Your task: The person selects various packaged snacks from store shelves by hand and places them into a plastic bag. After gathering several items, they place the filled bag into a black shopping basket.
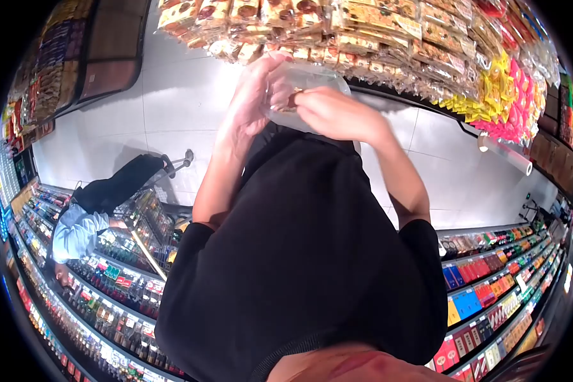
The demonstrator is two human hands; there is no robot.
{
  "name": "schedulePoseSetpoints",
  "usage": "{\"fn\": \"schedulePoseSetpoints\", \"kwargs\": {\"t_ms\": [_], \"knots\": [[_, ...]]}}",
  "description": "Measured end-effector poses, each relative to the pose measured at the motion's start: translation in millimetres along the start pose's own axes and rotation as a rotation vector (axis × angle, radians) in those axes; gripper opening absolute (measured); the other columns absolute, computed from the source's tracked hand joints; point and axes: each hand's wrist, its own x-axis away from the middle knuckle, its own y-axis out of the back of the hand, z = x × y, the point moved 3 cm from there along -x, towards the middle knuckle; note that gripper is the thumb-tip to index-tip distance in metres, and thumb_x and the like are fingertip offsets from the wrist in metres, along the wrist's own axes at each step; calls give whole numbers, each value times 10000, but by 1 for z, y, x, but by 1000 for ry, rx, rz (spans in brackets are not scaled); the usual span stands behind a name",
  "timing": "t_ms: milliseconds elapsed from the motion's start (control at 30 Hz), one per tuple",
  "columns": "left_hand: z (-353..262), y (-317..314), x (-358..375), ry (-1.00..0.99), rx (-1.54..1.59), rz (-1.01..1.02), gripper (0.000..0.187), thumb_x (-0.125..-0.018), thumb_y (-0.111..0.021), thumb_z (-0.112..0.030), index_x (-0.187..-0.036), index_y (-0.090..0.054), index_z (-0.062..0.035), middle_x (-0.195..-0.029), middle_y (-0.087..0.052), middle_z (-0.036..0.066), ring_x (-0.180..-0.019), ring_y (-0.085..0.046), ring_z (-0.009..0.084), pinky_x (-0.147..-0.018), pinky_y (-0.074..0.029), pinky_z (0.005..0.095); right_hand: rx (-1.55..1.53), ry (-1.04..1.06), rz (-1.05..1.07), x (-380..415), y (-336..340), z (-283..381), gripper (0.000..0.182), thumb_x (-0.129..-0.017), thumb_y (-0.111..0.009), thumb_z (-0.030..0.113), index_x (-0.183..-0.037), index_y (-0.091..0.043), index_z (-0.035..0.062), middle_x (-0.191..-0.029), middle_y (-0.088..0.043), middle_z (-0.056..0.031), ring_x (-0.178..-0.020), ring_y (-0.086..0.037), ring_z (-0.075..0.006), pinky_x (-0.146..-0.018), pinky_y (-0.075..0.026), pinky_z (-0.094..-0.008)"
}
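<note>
A clear plastic bag [315, 77] is stretched between my hands, just below the shelf of packaged snacks [375, 38]. My left hand [256, 92] is closed on the bag's left side, its fingers partly seen through the film. My right hand [337, 116] is at the bag's mouth with fingertips pinched together. Close to those fingertips is a small brownish item [293, 100], too blurred to name.
Yellow packets [493, 92] and pink packets [525, 95] hang at the display's right end. A person in a light blue shirt [76, 232] stands behind to the left, by a wire shopping cart [148, 216]. Stocked shelves [490, 286] line the aisle behind me.
</note>
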Motion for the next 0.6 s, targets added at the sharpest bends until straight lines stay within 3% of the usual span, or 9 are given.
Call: {"fn": "schedulePoseSetpoints", "kwargs": {"t_ms": [100,133,200,267,333,367,467,567,600], "knots": [[10,-21,9,15,-78,77,185,-1031,-532,-243,-1098,-591,-81,-656,-356,-86,-506,-307,43,-427,-241,221,251,-277,344,-31,-43,-43,239,-936,-533,119,-1105,-681,37,-1077,-714,-163,-1009,-682,-282,-887,-516,-387],[14,-26,12,0,-103,40,150,-1018,-566,-222,-1075,-607,-89,-657,-378,-92,-499,-320,37,-426,-248,223,-18,-182,90,-41,-78,-79,242,-932,-548,138,-1116,-678,48,-1122,-702,-144,-1048,-666,-271,-916,-503,-387],[23,-34,14,-3,-190,-4,103,-1004,-601,-203,-1049,-629,-114,-652,-394,-104,-487,-323,25,-429,-242,220,-61,-6,-296,-44,-130,-138,282,-927,-563,189,-1177,-671,116,-1216,-681,-87,-1136,-640,-245,-928,-499,-397],[30,-36,12,52,-258,-24,85,-999,-600,-197,-1056,-629,-141,-633,-364,-116,-484,-308,13,-444,-209,209,284,-21,-399,-42,-164,-161,325,-925,-560,214,-1229,-663,159,-1269,-665,-52,-1193,-626,-239,-930,-501,-410],[39,-42,10,37,-287,31,139,-980,-584,-207,-1092,-600,-126,-635,-327,-107,-488,-269,22,-442,-192,206,443,-179,-116,-21,-145,-132,327,-935,-534,190,-1232,-658,130,-1266,-658,-80,-1204,-621,-254,-957,-492,-420],[42,-43,8,26,-302,38,137,-980,-583,-200,-1093,-600,-123,-636,-326,-107,-487,-269,23,-443,-191,207,470,-249,153,-2,-108,-95,329,-945,-511,175,-1233,-656,114,-1258,-658,-106,-1206,-620,-262,-964,-491,-428],[57,-46,2,42,-291,43,131,-979,-583,-161,-1098,-600,-111,-632,-336,-101,-485,-274,27,-443,-199,213,391,-171,43,21,-113,-118,341,-955,-497,176,-1245,-649,81,-1241,-662,-157,-1191,-625,-273,-957,-494,-417],[77,-54,-3,63,-331,24,111,-986,-554,-112,-1072,-623,-107,-624,-338,-92,-478,-276,31,-439,-206,221,-198,-498,38,43,-103,-127,355,-955,-507,204,-1252,-640,63,-1236,-667,-160,-1176,-627,-272,-940,-496,-389],[82,-59,-3,88,-323,41,110,-986,-549,-103,-1059,-631,-107,-621,-339,-91,-476,-277,33,-438,-205,220,-705,-730,-175,58,-90,-116,355,-954,-517,247,-1218,-658,57,-1205,-685,-145,-1148,-628,-254,-906,-498,-359]]}}
